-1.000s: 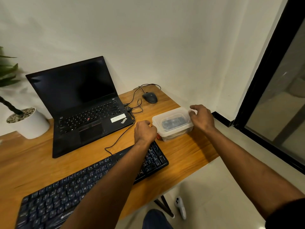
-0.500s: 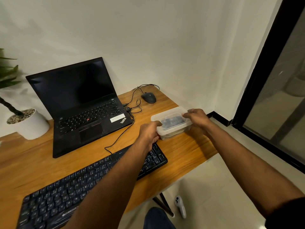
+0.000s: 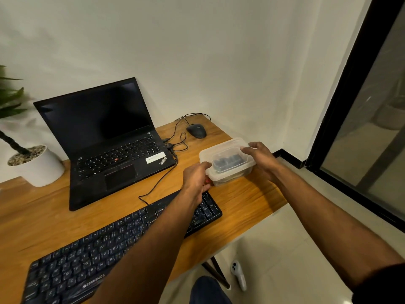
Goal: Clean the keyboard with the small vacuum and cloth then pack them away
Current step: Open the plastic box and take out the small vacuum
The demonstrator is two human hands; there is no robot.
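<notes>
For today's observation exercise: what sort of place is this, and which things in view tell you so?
Probably a home or small-office workstation. An open black laptop and a black full-size keyboard sit on a wooden desk against a plain white wall, with a dark wired mouse near the corner.

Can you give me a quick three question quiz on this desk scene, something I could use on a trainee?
1. True or false: the lid is on the plastic box.
2. Which hand grips the box's end nearer the keyboard: A) left hand, B) right hand, C) neither?
3. Fill in: the mouse lies behind the box, near the ____.

Key
1. True; a dark item shows through the clear lid.
2. A; the right hand holds the far end.
3. Wall; it sits at the desk's back corner, right of the laptop.
</notes>
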